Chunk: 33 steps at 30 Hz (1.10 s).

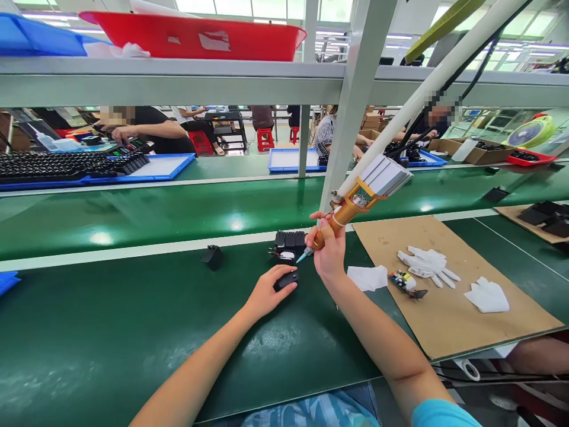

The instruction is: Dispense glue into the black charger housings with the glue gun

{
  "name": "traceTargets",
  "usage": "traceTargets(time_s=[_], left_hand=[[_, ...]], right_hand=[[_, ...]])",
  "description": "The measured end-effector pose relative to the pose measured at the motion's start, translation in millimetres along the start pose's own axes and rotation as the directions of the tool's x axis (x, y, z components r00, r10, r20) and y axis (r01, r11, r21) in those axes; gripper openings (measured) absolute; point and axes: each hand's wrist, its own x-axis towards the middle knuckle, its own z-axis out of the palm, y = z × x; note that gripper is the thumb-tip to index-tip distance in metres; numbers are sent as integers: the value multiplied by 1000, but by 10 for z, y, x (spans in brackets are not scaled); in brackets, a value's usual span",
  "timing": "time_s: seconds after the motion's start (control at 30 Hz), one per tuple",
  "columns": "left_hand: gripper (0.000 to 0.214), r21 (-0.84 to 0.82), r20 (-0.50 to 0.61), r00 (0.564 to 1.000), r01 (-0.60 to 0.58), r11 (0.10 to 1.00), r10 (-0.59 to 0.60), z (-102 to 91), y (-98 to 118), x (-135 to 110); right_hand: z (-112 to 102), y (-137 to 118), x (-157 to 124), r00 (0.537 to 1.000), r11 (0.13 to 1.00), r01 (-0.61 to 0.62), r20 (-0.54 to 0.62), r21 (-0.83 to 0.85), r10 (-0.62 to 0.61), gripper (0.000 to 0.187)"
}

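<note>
My left hand is closed over a small black plastic part lying on the green bench. My right hand grips the orange barrel of a hanging dispenser tool. Its bluish tip points down and left, just above an opened black part with white inside. A row of small black parts stands right behind that. The tool's white hose runs up to the right.
A lone black part sits to the left. A cardboard sheet on the right carries white gloves, a small circuit piece and white cloths. Other people work beyond the green conveyor. A steel post rises ahead.
</note>
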Motion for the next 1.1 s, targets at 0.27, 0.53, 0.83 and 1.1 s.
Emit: traceTargets(time_s=[0.27,0.53,0.83,1.1], left_hand=[[38,-37,28,999,38,999,-37,-47,-41,28],[63,-501,201,939,344,794,-279,-122,-128,86],[36,-157,213,968,169,973,-134,-321,-136,66],[52,261,367,924,5,965,-104,-462,32,18]], right_hand=[[-29,28,33,1000,1000,15,13,3,-15,30],[-19,37,4,999,1000,20,28,20,-21,30],[-12,67,6,999,997,-48,-17,59,49,31],[21,43,-57,995,988,-75,69,132,66,30]])
